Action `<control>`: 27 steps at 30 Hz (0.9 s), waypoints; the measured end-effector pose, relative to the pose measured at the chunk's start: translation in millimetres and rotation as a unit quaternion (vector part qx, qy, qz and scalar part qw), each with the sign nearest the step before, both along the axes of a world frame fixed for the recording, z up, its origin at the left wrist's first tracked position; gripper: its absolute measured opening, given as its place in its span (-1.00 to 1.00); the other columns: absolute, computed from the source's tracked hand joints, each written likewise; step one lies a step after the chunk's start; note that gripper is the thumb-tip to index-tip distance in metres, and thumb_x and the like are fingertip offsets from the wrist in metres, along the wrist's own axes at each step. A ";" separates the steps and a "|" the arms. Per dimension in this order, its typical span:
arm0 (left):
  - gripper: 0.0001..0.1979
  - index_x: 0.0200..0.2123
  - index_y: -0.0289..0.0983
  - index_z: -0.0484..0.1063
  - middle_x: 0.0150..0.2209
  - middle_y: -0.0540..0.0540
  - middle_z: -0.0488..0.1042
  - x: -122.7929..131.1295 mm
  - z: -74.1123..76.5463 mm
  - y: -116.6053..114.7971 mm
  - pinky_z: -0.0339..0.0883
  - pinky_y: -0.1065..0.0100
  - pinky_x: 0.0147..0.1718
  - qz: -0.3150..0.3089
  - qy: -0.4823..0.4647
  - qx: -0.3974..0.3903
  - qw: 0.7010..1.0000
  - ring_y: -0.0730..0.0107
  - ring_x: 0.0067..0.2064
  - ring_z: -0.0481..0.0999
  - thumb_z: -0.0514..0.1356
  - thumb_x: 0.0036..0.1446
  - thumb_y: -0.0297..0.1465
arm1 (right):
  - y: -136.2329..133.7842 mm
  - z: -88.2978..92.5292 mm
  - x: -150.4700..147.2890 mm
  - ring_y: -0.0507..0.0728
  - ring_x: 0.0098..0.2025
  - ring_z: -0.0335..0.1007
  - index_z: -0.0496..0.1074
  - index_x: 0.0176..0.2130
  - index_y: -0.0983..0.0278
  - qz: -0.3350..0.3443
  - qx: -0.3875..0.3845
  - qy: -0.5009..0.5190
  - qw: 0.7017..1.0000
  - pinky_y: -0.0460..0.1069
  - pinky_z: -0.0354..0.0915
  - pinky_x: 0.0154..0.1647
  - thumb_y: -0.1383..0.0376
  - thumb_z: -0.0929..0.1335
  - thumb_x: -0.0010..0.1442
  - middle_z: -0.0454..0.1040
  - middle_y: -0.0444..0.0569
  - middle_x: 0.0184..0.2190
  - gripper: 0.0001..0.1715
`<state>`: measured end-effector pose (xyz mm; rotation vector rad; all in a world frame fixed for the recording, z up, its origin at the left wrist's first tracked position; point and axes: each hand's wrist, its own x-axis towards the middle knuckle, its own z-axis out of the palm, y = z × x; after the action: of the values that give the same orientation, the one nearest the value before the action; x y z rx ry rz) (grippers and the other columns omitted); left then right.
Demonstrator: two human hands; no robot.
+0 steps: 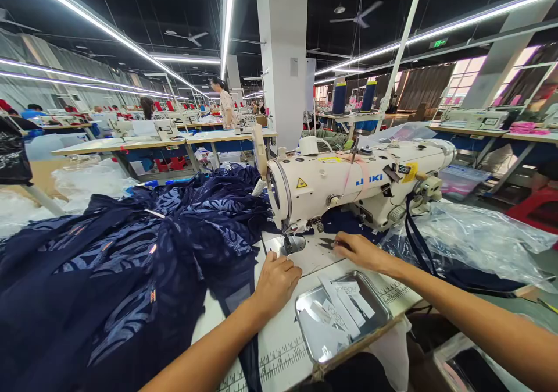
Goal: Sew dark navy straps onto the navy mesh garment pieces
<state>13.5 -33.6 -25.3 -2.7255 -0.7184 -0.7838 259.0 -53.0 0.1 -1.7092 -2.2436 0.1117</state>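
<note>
My left hand (278, 282) is closed just in front of the presser foot (288, 244) of a white JUKI sewing machine (322, 185). Its fingers curl down at the needle plate, and whatever they pinch is hidden. A strip of navy fabric (235, 299) runs down beside and under the left wrist. To the right of the needle, my right hand (360, 252) is closed around dark thread snips (326, 242), whose pointed blades face left over the machine bed. A big heap of navy garments with pale leaf-like patterns (117, 264) spreads out on the left.
A metal tray (378, 316) with white labels (342, 307) sits at the table's front edge. Clear plastic bags (471, 238) lie right of the machine. Behind are sewing tables (126, 145), a pillar (285, 54), thread cones (339, 98) and a standing person (225, 104).
</note>
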 end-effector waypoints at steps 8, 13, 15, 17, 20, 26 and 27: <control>-0.73 -0.48 -0.28 0.39 -0.56 -0.02 0.36 -0.7 0.5 -1.0 -0.04 0.29 -0.38 0.004 -0.004 0.016 1.000 0.41 -0.45 0.28 -0.03 0.18 -0.50 | -11.4 23.3 -41.0 0.03 -0.54 0.21 0.44 -0.51 0.25 0.100 -0.116 -0.006 0.988 -0.11 -0.05 -0.54 0.31 0.34 -0.02 0.38 -0.15 -0.61 -0.91; -0.75 -0.49 -0.28 0.38 -0.57 -0.02 0.36 -0.5 -0.4 -0.5 -0.05 0.30 -0.38 0.001 0.004 0.027 1.000 0.40 -0.45 0.29 -0.02 0.17 -0.51 | -11.3 25.7 -51.5 0.02 -0.56 0.18 0.45 -0.53 0.24 0.090 -0.108 -0.040 0.989 -0.10 -0.11 -0.57 0.32 0.34 0.00 0.36 -0.15 -0.65 -0.88; -0.76 -0.48 -0.28 0.38 -0.57 -0.02 0.36 -0.3 -0.5 -0.4 -0.05 0.30 -0.39 -0.001 0.007 0.028 1.000 0.40 -0.45 0.29 -0.02 0.17 -0.51 | -11.5 26.6 -53.5 0.02 -0.56 0.18 0.46 -0.52 0.24 0.090 -0.104 -0.043 0.990 -0.10 -0.12 -0.57 0.33 0.32 0.01 0.35 -0.15 -0.66 -0.86; -0.76 -0.49 -0.28 0.37 -0.57 -0.02 0.35 -0.4 -0.2 -0.4 -0.05 0.30 -0.38 -0.004 0.005 0.028 1.000 0.40 -0.45 0.29 -0.02 0.17 -0.52 | -11.2 26.8 -53.2 0.02 -0.56 0.20 0.47 -0.52 0.24 0.090 -0.102 -0.044 0.990 -0.10 -0.13 -0.57 0.34 0.31 0.02 0.36 -0.14 -0.66 -0.84; -0.76 -0.50 -0.28 0.37 -0.57 -0.02 0.36 -0.8 0.5 -0.5 -0.04 0.29 -0.37 0.002 -0.011 0.014 1.000 0.40 -0.45 0.29 -0.01 0.17 -0.51 | -9.6 24.2 -47.4 0.04 -0.53 0.26 0.48 -0.50 0.24 0.085 -0.098 -0.036 0.991 -0.10 -0.09 -0.55 0.33 0.31 0.03 0.42 -0.12 -0.61 -0.85; -0.77 -0.50 -0.26 0.40 -0.54 0.00 0.41 -1.8 1.3 2.2 0.00 0.30 -0.35 0.045 -0.079 -0.049 0.995 0.42 -0.44 0.34 0.02 0.15 -0.49 | -2.6 4.3 -16.2 0.10 -0.46 0.36 0.47 -0.44 0.24 0.006 -0.050 -0.074 0.996 -0.09 -0.01 -0.52 0.31 0.30 0.06 0.47 -0.08 -0.54 -0.86; -0.78 -0.49 -0.26 0.41 -0.52 0.00 0.43 -2.1 1.8 3.1 0.01 0.30 -0.34 0.055 -0.092 -0.062 0.992 0.42 -0.44 0.35 0.03 0.14 -0.49 | -1.1 -0.1 -10.4 0.11 -0.44 0.37 0.46 -0.42 0.24 -0.014 -0.028 -0.088 0.996 -0.09 0.02 -0.50 0.30 0.30 0.07 0.48 -0.06 -0.50 -0.86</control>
<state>11.4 -30.5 -23.5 -2.7175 -0.9775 -1.0059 248.6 -54.1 -0.1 -1.8451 -2.3601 0.0195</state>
